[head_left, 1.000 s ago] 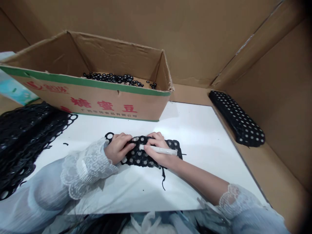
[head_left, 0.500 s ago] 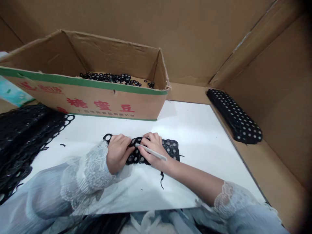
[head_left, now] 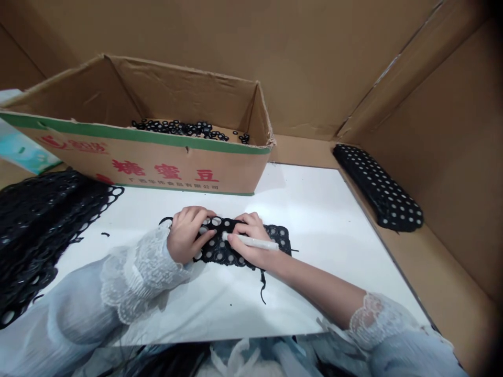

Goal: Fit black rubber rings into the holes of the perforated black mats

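Observation:
A black strip with rows of round holes [head_left: 220,254] lies across the white board. My left hand [head_left: 187,233] rests on its left end, thumb and fingers spread over the material. My right hand [head_left: 251,238] is closed around a white pen-like tool [head_left: 257,242], whose tip points left onto the strip, near the gap between the hands. The right hand also lies over the strip, hiding part of it. A loose black thread [head_left: 263,288] hangs from the strip's lower edge.
Behind the hands stands an open cardboard box [head_left: 165,162] holding many small black rings [head_left: 188,128]. A pile of black perforated sheets [head_left: 51,214] lies at the left. A rolled black dotted bundle [head_left: 377,186] sits at the right, past the edge of the white board [head_left: 326,209].
My left hand has shifted slightly left, uncovering more of the strip between the hands. My right hand has moved a little right, and the white tool lies flatter.

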Motion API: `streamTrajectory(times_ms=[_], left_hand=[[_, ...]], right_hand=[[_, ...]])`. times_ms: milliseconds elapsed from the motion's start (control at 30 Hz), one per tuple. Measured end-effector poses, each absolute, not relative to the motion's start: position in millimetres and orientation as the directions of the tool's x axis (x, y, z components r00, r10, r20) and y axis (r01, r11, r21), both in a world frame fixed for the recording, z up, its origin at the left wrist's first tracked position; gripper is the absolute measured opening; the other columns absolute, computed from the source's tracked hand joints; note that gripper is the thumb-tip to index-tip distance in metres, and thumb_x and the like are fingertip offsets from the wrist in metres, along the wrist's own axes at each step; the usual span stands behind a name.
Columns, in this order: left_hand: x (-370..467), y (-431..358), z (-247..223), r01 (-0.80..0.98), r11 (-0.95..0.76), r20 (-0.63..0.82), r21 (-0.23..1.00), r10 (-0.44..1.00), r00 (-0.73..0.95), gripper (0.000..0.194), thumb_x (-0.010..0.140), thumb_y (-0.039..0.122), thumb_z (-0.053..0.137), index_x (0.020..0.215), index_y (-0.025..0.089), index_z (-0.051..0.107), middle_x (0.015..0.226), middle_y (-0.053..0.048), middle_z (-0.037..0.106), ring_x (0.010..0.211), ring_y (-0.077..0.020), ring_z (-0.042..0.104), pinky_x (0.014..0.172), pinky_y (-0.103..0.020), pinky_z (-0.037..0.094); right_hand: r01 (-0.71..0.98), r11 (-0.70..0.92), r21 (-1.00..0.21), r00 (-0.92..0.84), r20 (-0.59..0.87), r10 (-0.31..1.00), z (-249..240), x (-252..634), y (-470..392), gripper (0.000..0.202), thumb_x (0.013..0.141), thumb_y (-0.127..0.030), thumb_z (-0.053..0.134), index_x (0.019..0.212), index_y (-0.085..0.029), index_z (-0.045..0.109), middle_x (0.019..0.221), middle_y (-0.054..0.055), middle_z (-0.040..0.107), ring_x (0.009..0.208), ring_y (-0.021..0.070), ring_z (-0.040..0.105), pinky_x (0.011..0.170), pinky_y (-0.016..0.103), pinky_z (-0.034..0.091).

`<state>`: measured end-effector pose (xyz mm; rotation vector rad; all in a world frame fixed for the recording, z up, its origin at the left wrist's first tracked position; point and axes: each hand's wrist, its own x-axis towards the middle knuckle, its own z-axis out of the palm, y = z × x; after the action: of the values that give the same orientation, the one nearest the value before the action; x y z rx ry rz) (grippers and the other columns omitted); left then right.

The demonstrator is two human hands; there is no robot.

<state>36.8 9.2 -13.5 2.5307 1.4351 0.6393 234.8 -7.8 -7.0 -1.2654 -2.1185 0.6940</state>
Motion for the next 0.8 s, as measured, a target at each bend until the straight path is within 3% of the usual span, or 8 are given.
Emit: streamTrajectory(times_ms=[100,200,367,667,800], left_hand=[[36,8,-10,0.793,-0.559,0.406,0.242,0.8,0.441,0.031,0.081,0.036,0.044,0.106,0.019,0.051,0.103,-0.009,0.055,0.097,-0.0253,0.047,0.08,-0.039,0.034],[33,10,-12,0.729,-0.657,0.4,0.193,0.731,0.553,0.021,0.084,0.03,0.04,0.096,0.02,0.055,0.092,-0.006,0.059,0.088,-0.0212,0.051,0.076,-0.035,0.035],[25,16,-21,0.658,-0.725,0.306,0.205,0.686,0.661,0.022,0.084,0.026,0.039,0.099,0.019,0.054,0.092,-0.005,0.061,0.084,-0.018,0.055,0.075,-0.033,0.036],[18,25,-21,0.556,-0.807,0.307,0.2,0.59,0.746,0.023,0.085,0.023,0.041,0.103,0.023,0.055,0.089,-0.003,0.061,0.081,-0.0154,0.056,0.074,-0.03,0.041],[18,27,-17,0.495,-0.833,0.314,0.248,0.553,0.772,0.022,0.085,0.023,0.04,0.098,0.019,0.057,0.087,-0.006,0.06,0.08,-0.0155,0.055,0.072,-0.027,0.043]], right_hand=[[0.615,0.417,-0.669,-0.394,0.198,0.897,-6,234,-9,0.024,0.082,-0.031,0.049,0.063,-0.018,0.053,0.089,0.002,0.053,0.088,0.017,0.041,0.08,0.035,0.035],[0.625,0.409,-0.665,-0.393,0.185,0.901,-5,234,-10,0.024,0.083,-0.033,0.048,0.064,-0.019,0.053,0.089,0.003,0.053,0.089,0.0177,0.041,0.079,0.035,0.035],[0.639,0.412,-0.649,-0.397,0.181,0.9,-7,234,-9,0.023,0.084,-0.032,0.047,0.067,-0.02,0.055,0.09,0.003,0.053,0.091,0.0184,0.041,0.08,0.035,0.034],[0.593,0.435,-0.678,-0.43,0.19,0.882,-8,237,-7,0.021,0.084,-0.035,0.047,0.071,-0.021,0.057,0.088,0.002,0.053,0.089,0.0173,0.041,0.083,0.035,0.035],[0.582,0.441,-0.684,-0.435,0.196,0.879,-8,238,-7,0.022,0.084,-0.036,0.047,0.071,-0.021,0.057,0.088,0.002,0.053,0.09,0.0174,0.041,0.083,0.035,0.034]])
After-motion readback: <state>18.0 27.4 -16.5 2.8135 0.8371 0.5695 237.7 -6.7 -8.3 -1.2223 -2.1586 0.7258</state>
